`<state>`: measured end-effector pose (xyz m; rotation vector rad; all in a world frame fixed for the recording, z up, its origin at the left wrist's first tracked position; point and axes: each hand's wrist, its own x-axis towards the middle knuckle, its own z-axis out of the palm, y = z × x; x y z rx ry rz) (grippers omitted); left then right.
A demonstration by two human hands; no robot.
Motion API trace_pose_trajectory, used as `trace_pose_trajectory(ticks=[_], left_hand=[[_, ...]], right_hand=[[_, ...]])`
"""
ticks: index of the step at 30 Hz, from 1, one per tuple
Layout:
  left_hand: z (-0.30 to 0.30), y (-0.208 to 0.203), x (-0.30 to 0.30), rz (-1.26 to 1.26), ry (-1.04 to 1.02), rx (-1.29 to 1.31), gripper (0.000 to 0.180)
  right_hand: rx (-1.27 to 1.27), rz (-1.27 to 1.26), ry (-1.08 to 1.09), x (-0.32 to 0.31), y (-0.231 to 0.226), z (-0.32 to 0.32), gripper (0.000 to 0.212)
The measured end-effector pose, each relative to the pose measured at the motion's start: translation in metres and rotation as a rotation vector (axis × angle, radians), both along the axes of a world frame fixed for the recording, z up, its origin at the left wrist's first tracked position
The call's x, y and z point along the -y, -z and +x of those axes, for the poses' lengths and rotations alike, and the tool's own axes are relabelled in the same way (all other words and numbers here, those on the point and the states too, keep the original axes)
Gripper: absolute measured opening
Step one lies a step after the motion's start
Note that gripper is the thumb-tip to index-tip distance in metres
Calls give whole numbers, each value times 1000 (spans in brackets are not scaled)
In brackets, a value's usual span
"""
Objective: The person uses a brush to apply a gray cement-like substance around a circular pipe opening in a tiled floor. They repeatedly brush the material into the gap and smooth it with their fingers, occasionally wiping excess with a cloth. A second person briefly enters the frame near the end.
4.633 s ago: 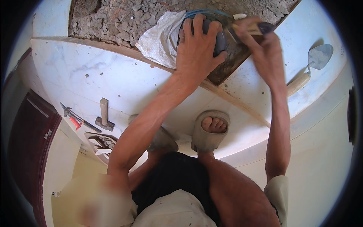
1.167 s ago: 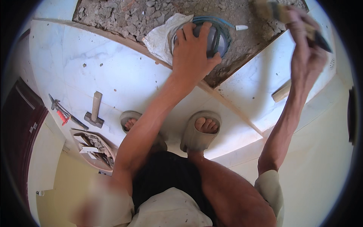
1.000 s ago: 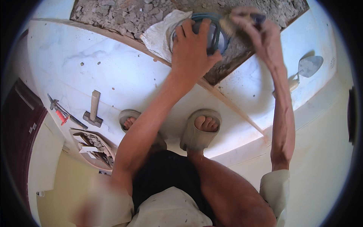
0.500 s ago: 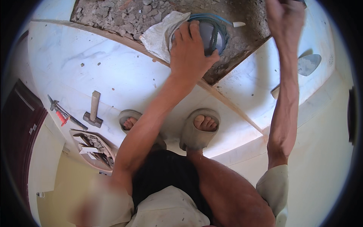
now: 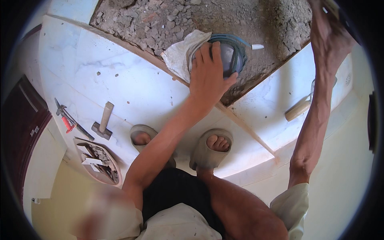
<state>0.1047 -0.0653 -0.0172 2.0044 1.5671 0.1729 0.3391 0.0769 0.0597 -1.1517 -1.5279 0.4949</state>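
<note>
My left hand [image 5: 206, 76] lies over a round, smooth grey thing [image 5: 227, 54], its fingers curled on the near-left side and its thumb on the right. Blue-green cord [image 5: 239, 45] loops around that thing, and a whitish piece of sacking [image 5: 176, 52] is bunched at its left. It sits in the corner of a rubble-filled pit [image 5: 272, 24]. At the upper right edge is my right hand [image 5: 330, 38], raised and closed. Something dark shows beside its fingers, cut off by the picture's rim, so its kind is unclear.
A trowel with a wooden handle [image 5: 298, 111] lies on the pale tiles [image 5: 132, 80], its blade partly behind my right forearm. At left are a hammer [image 5: 104, 122], red-handled pliers or cutters [image 5: 67, 123] and a tub of debris [image 5: 100, 176]. My sandalled feet [image 5: 212, 148] stand close by.
The view has shifted, so the pit and my left hand appear slightly lower and further right. My right hand has swung to the right, uncovering the trowel's handle. My left hand stays on the round thing.
</note>
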Motion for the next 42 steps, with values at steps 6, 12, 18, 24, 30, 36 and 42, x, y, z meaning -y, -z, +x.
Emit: trace_pose_trajectory(ticks=[6, 12, 18, 24, 30, 36, 42], left_hand=[[15, -9, -3, -61, 32, 18, 98], [5, -6, -3, 16, 51, 96, 85], [14, 4, -85, 396, 753, 54, 53], [12, 58, -190, 889, 1369, -125, 54], [8, 38, -221, 861, 1263, -278, 70], [7, 13, -277, 871, 1128, -142, 44], [1, -19, -314, 907, 781, -110, 39]], right_hand=[[313, -422, -371, 56, 51, -32, 9], [354, -75, 96, 18, 14, -35, 18], [-78, -398, 610, 72, -9, 41, 27], [-28, -596, 772, 151, -3, 59, 28], [98, -614, 882, 216, -26, 72, 24], [79, -610, 954, 235, -45, 92, 25], [123, -675, 815, 226, -51, 85, 22]])
